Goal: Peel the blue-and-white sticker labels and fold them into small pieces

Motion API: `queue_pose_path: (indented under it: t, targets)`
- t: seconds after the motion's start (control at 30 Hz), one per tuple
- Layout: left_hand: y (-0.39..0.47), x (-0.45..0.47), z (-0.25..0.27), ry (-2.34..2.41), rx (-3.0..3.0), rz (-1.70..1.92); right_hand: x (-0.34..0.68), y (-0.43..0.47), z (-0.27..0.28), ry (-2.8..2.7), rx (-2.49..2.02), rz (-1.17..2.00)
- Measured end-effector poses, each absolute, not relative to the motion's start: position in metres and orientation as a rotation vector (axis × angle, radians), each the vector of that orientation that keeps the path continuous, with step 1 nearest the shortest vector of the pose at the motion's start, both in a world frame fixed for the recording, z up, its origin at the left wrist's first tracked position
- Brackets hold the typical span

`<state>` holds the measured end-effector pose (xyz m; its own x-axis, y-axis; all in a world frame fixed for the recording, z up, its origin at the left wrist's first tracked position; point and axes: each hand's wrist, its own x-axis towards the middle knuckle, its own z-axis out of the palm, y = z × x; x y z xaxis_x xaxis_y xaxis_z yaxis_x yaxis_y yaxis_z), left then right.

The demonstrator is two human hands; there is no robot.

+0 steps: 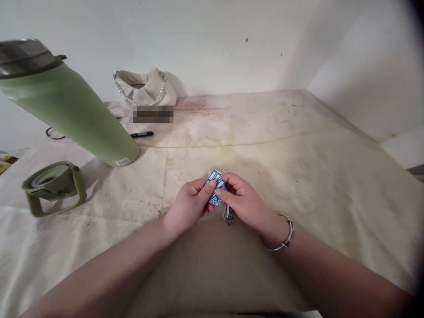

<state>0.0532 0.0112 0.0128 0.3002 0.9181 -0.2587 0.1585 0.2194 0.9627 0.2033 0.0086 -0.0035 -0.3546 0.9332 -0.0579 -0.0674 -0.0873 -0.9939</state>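
A blue-and-white card (216, 175) is held above the near middle of the table (281, 141). It is pinched under the thumb of the left hand (190, 201) and is also gripped by the right hand (243, 198), whose thumb is laid across it. A dark striped piece (228, 215) is seen just below the right hand; whether it is attached cannot be told. As judged, handling is under way: the card is secured but not yet set down. How much work is left cannot be established. The bottle (79, 106) and green cap (49, 183) are left untouched.
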Motion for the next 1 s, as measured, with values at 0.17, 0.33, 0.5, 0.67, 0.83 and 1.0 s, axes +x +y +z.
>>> queue_pose_path:
  t: [0.17,0.33,0.5,0.67,0.83,1.0]
  targets:
    - [0.011,0.055,0.012,1.156,1.355,0.752,0.205,0.012,-0.007,-1.324,-1.183,1.439]
    - [0.012,0.053,0.008,1.163,1.361,0.808,0.207,0.014,-0.004,-1.316,-1.218,1.400]
    - [0.012,0.052,0.007,1.163,1.213,0.817,0.207,0.012,-0.001,-1.410,-1.129,1.508]
    - [0.014,0.053,0.002,1.116,1.095,0.883,0.213,0.014,0.002,-1.427,-1.352,1.246]
    - [0.014,0.052,0.001,1.204,1.167,1.043,0.225,0.020,0.004,-1.405,-1.491,1.012]
    - [0.014,0.042,0.005,1.363,1.440,1.188,0.230,0.024,0.003,-1.409,-1.531,0.958]
